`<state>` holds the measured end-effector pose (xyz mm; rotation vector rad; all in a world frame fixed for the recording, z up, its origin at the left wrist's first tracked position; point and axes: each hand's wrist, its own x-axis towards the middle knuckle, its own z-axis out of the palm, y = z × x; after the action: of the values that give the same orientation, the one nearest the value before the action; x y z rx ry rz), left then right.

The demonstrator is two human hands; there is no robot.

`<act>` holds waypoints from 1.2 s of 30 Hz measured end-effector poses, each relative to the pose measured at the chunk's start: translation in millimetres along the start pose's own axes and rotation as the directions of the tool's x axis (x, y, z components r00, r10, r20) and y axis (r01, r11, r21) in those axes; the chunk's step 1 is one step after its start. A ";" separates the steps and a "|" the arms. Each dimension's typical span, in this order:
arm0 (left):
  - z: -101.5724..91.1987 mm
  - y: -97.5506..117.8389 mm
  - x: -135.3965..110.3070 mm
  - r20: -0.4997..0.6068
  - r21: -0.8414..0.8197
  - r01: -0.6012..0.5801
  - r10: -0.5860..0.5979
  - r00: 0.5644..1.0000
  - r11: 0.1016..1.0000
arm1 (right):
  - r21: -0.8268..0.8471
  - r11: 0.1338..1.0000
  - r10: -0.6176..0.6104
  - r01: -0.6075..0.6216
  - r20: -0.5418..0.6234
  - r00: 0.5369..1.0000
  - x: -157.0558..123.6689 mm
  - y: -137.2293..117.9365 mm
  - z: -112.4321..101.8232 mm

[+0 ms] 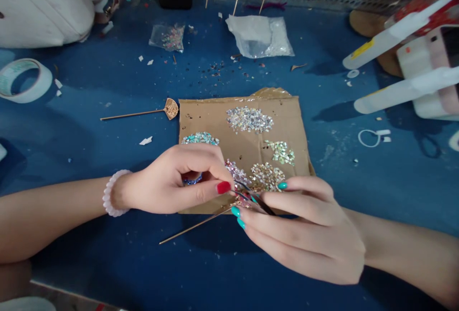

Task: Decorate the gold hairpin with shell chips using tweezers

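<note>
Here, two hands work close together over a piece of cardboard (244, 146) that lies flat on a blue table (107, 253). The left hand (175, 184), with a red thumbnail and a white bracelet (113, 194) on the wrist, is curled shut and pinches the top of a thin gold stick (195, 226) between thumb and fingers. The stick slants down and left from the hands, past the near edge of the cardboard. The right hand (304, 234), with teal nails, is closed around dark tweezers (256, 199), and their tips point at the spot where the left thumb pinches. I cannot tell if the tweezers hold a gem. Small heaps of shiny gems (249, 119) sit apart on the cardboard, silver, teal, green, pink and gold. Another stick with a fan top (171, 108) lies just left of the cardboard. A tape roll (25, 81) lies far left, and two clear bags (260, 36) lie farther back.
</note>
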<state>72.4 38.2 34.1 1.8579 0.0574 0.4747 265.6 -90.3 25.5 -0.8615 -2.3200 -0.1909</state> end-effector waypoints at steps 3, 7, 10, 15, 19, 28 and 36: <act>0.1 -0.2 -0.2 0.001 0.003 -0.003 0.003 1.000 1.000 | 0.006 1.000 -0.001 0.001 -0.005 1.000 -0.6 -0.1 0.1; 0.0 -1.3 -0.7 0.013 0.009 -0.004 0.004 1.000 1.000 | 0.004 1.000 -0.008 0.008 0.004 1.000 -0.7 0.0 -0.4; 0.0 -1.5 -0.7 0.028 0.011 0.001 -0.001 1.000 1.000 | 0.002 1.000 -0.028 0.028 0.013 1.000 -1.0 0.3 0.1; 1.1 -0.2 0.1 0.039 -0.009 0.011 -0.011 0.999 1.000 | -0.028 0.999 -0.044 0.044 0.007 0.999 -3.1 -1.5 3.2; 1.2 0.0 0.4 0.028 -0.012 0.012 -0.012 1.000 1.000 | -0.031 0.999 -0.033 0.033 -0.001 0.999 -3.8 -2.5 3.8; 1.9 0.1 -1.2 0.043 0.054 -0.044 0.042 0.998 0.998 | -0.039 0.998 -0.047 0.048 0.009 0.999 -4.5 -1.6 3.4; 1.8 0.1 -1.1 0.018 0.116 -0.055 0.053 0.998 0.992 | -0.024 0.999 -0.038 0.038 0.011 0.999 -4.9 -0.4 3.1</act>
<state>72.0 36.2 33.4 1.9816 0.0249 0.5043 266.6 -92.1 20.0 -0.8325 -2.3490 -0.2314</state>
